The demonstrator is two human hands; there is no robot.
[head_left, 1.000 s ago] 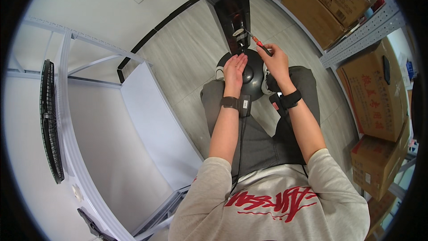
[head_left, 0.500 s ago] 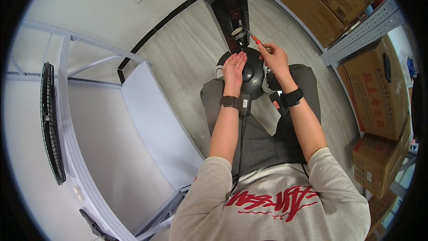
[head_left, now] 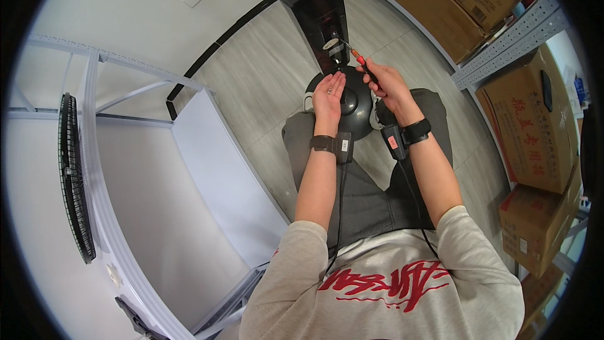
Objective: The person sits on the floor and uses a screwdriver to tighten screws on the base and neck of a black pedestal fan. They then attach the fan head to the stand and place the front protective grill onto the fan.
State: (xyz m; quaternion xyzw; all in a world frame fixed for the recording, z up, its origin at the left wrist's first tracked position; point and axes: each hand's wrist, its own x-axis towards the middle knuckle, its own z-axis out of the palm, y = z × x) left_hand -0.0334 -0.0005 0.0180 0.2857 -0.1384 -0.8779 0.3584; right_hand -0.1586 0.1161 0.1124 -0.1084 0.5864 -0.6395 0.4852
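Note:
My left hand (head_left: 328, 97) is palm up just below the lower end of a black column (head_left: 319, 22), fingers stretched out and close together. A tiny shiny piece (head_left: 329, 91) shows against its palm, too small to name. My right hand (head_left: 391, 85) is closed round the black and red handle of a screwdriver (head_left: 361, 62). The screwdriver's thin shaft slants up and left to the column's side, near a pale oval patch; whether the tip touches is too small to tell. Beneath my left hand is a round black base (head_left: 357, 113), between my feet.
A white shelf frame (head_left: 189, 145) stands left, with a round black fan grille (head_left: 74, 176) beside it. Cardboard boxes (head_left: 528, 126) fill the metal racks on the right, a dark phone-like object (head_left: 546, 90) on one. Cables run from my wrist straps (head_left: 416, 131).
My right hand has turned and shifted slightly, so more of the screwdriver's dark handle shows. The left hand stays almost in place, palm up.

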